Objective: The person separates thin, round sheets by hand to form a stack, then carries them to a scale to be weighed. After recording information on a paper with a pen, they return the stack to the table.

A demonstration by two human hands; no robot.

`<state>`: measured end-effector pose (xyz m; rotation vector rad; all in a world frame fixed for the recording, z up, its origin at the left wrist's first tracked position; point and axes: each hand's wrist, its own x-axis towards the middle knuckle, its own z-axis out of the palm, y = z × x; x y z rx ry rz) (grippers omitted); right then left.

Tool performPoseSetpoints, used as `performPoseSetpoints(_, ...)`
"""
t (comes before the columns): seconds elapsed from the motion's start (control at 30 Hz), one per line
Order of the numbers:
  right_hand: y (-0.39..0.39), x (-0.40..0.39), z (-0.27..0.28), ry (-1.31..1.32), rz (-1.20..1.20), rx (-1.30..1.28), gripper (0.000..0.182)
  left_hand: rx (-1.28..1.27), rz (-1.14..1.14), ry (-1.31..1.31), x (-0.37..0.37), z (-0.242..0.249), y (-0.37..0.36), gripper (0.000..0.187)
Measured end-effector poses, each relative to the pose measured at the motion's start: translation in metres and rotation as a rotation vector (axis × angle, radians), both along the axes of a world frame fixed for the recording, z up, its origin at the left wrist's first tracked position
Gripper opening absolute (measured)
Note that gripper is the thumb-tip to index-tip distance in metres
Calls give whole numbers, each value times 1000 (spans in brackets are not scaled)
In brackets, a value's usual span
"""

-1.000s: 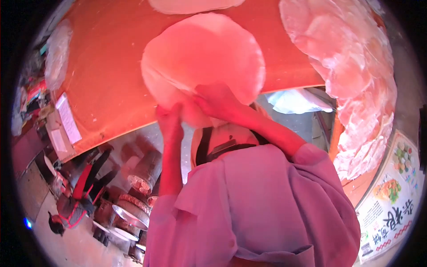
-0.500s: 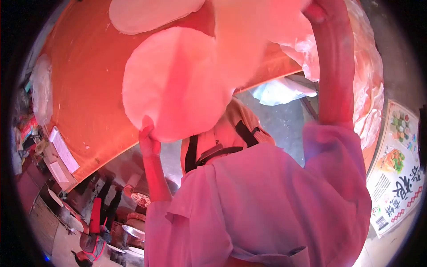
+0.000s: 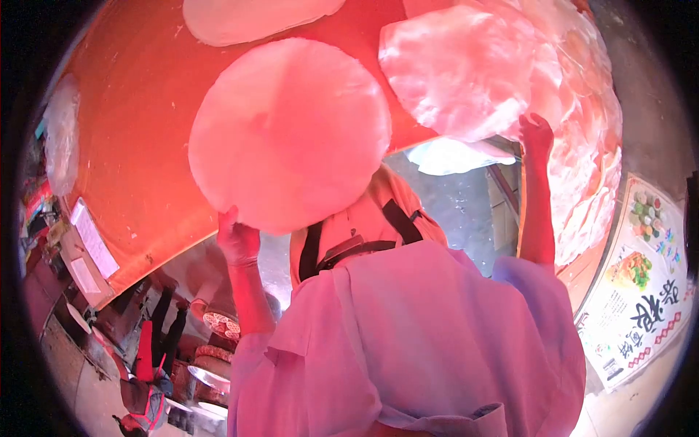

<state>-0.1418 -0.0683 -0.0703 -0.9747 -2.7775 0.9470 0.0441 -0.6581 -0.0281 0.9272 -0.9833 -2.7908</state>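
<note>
A large round thin pancake [image 3: 291,135] lies over the near edge of the orange table. My left hand [image 3: 239,240] is closed on its lower left rim, thumb on top. To the right, another thin pancake [image 3: 466,73], bright and slightly wrinkled, rests against a tall pile of thin pancakes [image 3: 582,153]. At that pancake's lower right edge, my right hand [image 3: 536,135] has its fingers bent and appears to pinch the rim. Part of a third pale pancake [image 3: 255,18] shows at the top of the view.
The orange table [image 3: 138,160] curves across the left, with a clear plastic bag [image 3: 62,135] at its far side. A white bag [image 3: 455,156] is below the table edge. A food poster [image 3: 641,284] stands right. Another person [image 3: 149,379] is at lower left.
My right hand has come down from the top right. The blurred pancake in the upper middle now lies at the right by the pile. My left hand stays on the round pancake's rim.
</note>
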Motion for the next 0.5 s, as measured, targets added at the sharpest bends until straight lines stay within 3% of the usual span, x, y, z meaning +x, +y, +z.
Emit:
performPoseSetpoints(0.07,-89,5,26,324,216,21,39,-112,-68,44,-6,5,13,52)
performPoseSetpoints(0.1,-129,5,37,279,401,-107,36,-172,-117,65,-10,2,15,53)
performPoseSetpoints(0.17,-229,14,49,67,589,-734,39,-333,-214,65,-24,0,23,53)
performPoseSetpoints(0.2,-275,23,65,-91,775,-804,44,-434,-264,37,-33,6,28,53)
performPoseSetpoints(0.27,-340,37,75,-151,1110,-781,49,-525,-315,-5,-43,15,31,52)
performPoseSetpoints(0.4,-380,53,62,-126,1038,-850,41,-516,-309,-50,-43,22,29,49)
performPoseSetpoints(0.5,-381,53,50,36,923,-815,29,-611,-240,-163,-29,9,22,48)
